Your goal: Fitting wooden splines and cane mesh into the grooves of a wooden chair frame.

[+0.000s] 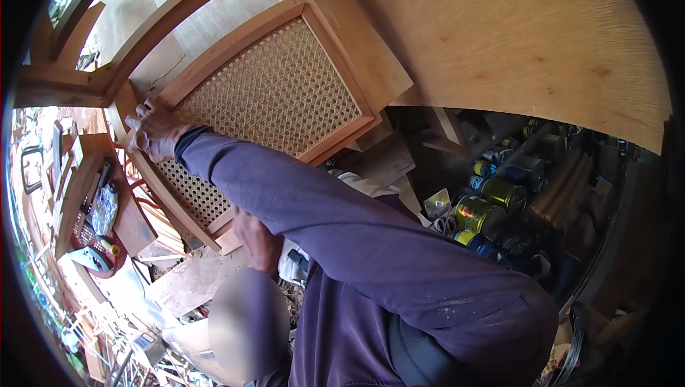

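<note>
A wooden chair frame [235, 37] with a woven cane panel [275, 87] stands tilted in front of me. My right arm reaches across to the left in a dark purple sleeve. At the frame's left side, my right hand [153, 130] has its fingers bent over the wooden rail and grips it. Lower down, my left hand [258, 240] is closed at the frame's bottom corner, and part of its fingers is hidden by the wood. Neither hand shows a tool.
A large plywood sheet [521, 37] rises at the upper right. Below it, several paint cans [478, 215] and jars crowd a dark space. Wood offcuts [82, 166], a plastic-wrapped item [105, 208] and a blue-handled tool [90, 258] lie at the left. Scrap litters the ground.
</note>
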{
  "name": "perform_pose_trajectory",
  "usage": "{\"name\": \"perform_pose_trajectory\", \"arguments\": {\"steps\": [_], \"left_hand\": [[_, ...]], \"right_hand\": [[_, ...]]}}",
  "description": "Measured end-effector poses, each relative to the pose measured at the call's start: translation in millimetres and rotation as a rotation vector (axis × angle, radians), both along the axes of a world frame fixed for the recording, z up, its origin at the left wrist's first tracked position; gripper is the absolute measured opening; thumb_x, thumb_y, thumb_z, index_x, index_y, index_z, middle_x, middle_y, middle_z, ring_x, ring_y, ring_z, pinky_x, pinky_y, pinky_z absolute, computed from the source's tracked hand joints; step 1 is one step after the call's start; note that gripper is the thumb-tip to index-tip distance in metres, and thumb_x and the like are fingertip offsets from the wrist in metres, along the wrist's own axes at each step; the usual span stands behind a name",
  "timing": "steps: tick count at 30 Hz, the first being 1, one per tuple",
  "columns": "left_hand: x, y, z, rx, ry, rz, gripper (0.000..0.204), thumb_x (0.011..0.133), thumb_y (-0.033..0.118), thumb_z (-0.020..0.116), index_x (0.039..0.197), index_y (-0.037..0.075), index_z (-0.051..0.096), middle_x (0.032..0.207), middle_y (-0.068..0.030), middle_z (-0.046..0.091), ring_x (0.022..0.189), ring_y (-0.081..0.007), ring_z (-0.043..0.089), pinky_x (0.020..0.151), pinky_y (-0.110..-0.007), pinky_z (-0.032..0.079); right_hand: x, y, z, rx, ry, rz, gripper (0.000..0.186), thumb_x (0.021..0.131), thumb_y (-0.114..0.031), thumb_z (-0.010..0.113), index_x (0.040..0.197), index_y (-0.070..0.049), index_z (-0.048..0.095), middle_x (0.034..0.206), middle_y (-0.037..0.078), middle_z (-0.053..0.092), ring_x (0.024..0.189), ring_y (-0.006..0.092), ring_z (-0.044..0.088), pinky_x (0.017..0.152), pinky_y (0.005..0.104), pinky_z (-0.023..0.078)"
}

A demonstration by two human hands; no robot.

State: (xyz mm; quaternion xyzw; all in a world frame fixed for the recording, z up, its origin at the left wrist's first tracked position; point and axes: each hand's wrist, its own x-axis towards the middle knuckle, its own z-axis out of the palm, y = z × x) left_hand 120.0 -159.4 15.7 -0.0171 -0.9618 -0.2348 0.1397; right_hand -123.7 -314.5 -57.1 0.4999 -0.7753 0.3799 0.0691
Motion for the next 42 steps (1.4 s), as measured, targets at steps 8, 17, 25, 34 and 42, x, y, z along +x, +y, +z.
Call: {"name": "perform_pose_trajectory", "arguments": {"steps": [8, 17, 25, 34, 42], "left_hand": [[-154, 117, -17, 0.186, 0.073, -0.315, 0.025, 0.099, 0.02, 0.08, 0.121, 0.015, 0.071, 0.101, -0.0127, 0.074, 0.09, -0.0345, 0.073, 0.072, -0.047, 0.059], [-201, 136, -12, 0.19, -0.145, -0.281, 0.026, 0.091, 0.013, 0.076, 0.113, 0.014, 0.063, 0.094, -0.013, 0.073, 0.085, -0.0379, 0.077, 0.065, -0.051, 0.057], [-193, 128, -3, 0.191, -0.152, -0.383, 0.038, 0.089, 0.034, 0.088, 0.112, 0.013, 0.065, 0.102, -0.0108, 0.068, 0.089, -0.0371, 0.075, 0.067, -0.05, 0.057], [-193, 128, -1, 0.244, -0.116, -0.35, 0.033, 0.09, 0.03, 0.086, 0.111, 0.012, 0.068, 0.103, -0.0102, 0.069, 0.088, -0.0376, 0.075, 0.067, -0.051, 0.058], [-191, 127, -9, 0.186, -0.134, -0.257, 0.017, 0.095, 0.009, 0.072, 0.11, 0.013, 0.065, 0.102, -0.0126, 0.068, 0.088, -0.0419, 0.075, 0.07, -0.054, 0.058]], "right_hand": [[-41, 75, 62, 0.169, -0.121, 0.029, 0.041, 0.095, -0.03, 0.062, 0.125, -0.047, 0.083, 0.157, 0.019, 0.061, 0.141, 0.0406, 0.057, 0.118, 0.0613, 0.039], [-49, 94, 64, 0.112, -0.172, -0.039, 0.044, 0.095, -0.028, 0.063, 0.132, -0.045, 0.08, 0.158, 0.02, 0.06, 0.141, 0.0409, 0.057, 0.118, 0.0618, 0.039], [-42, 86, 57, 0.067, -0.197, -0.061, 0.047, 0.095, -0.027, 0.064, 0.137, -0.043, 0.078, 0.158, 0.022, 0.059, 0.141, 0.0411, 0.057, 0.118, 0.0622, 0.039], [-16, 66, 58, 0.047, -0.179, -0.024, 0.052, 0.095, -0.026, 0.065, 0.144, -0.041, 0.075, 0.158, 0.023, 0.058, 0.141, 0.0413, 0.057, 0.119, 0.0626, 0.039], [14, 19, 39, 0.03, -0.146, 0.04, 0.056, 0.096, -0.024, 0.066, 0.149, -0.04, 0.072, 0.158, 0.024, 0.057, 0.141, 0.0415, 0.056, 0.119, 0.063, 0.04]]}}
